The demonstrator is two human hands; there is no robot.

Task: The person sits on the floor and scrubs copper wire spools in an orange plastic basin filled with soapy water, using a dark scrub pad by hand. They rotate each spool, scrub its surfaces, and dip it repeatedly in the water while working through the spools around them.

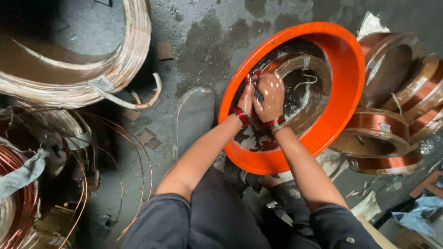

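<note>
While submerged in orange basin (344, 69): left hand (247, 97) and right hand (269, 96) clenched together on small dark item, identity unclear, over wet copper coil (314, 92) inside basin. Risk: slippage from wet grip; basin tipping under downward push, spilling toward stacked coils (383, 133) beside basin.

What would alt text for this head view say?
Both hands, left hand and right hand, press together over a wet coil in an orange basin on a dark floor. Copper coils lie to the right; wire loops lie left.
</note>
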